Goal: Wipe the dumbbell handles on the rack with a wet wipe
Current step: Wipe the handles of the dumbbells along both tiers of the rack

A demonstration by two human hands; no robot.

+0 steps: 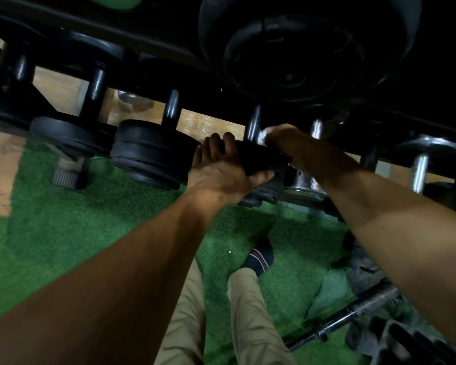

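fingers [223, 143] of the left hand [221, 172] were curled over the top of a black dumbbell's [267, 167] near weight, thumb hooked under its edge, gripping it. the right hand [284, 140] had its fingers hidden behind its own back, so their exact lie couldn't be told, though a scrap of white wet wipe [262, 137] showed bunched between them and the black handle [253, 123] it was pressed against. most of the wipe was out of sight. that dumbbell sat on the lower rail of the dark rack [132, 40], between a black one [153, 151] to the left and chrome ones [427, 154] to the right, its far end lost in shadow. both forearms reached forward, the right crossing over the chrome weights. below were green turf [63, 225], a socked foot [259, 256] and a barbell [353, 314] cut off at the corner.
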